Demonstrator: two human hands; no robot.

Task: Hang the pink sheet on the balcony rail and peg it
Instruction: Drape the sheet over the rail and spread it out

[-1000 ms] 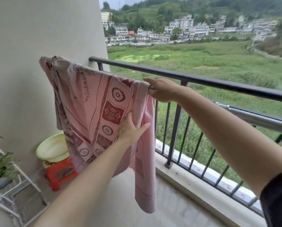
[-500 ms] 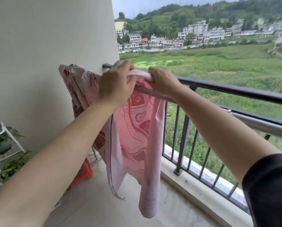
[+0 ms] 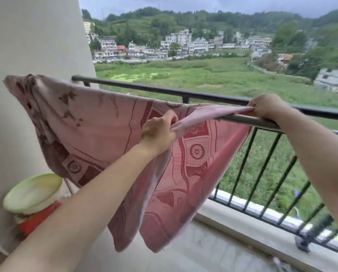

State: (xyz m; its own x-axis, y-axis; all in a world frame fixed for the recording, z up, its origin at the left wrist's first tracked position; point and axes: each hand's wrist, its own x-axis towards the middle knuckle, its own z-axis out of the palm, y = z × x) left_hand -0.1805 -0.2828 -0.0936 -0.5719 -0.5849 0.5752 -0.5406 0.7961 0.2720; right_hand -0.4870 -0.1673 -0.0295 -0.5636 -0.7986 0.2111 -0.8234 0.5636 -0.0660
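A green field fills the upper right of the frame, with pale houses and wooded hills along the top. A plain cream wall (image 3: 36, 46) takes up the left side. The pink sheet (image 3: 97, 124), patterned in dark red, spreads across the middle, draped over a silver bar (image 3: 262, 123) that runs just inside the black balcony rail (image 3: 144, 88). Its left end bunches up against the wall and its lower corners hang toward the tiled floor (image 3: 213, 252). The left hand (image 3: 160, 132), at the centre, has its fingers curled tight round a fold of the sheet's upper edge. The right hand (image 3: 266, 107), at the middle right, pinches the far end of that edge with closed fingers, right at the bar. At the lower left, a pale green basin (image 3: 30, 193) sits on a red stool (image 3: 36, 216) beside the wall
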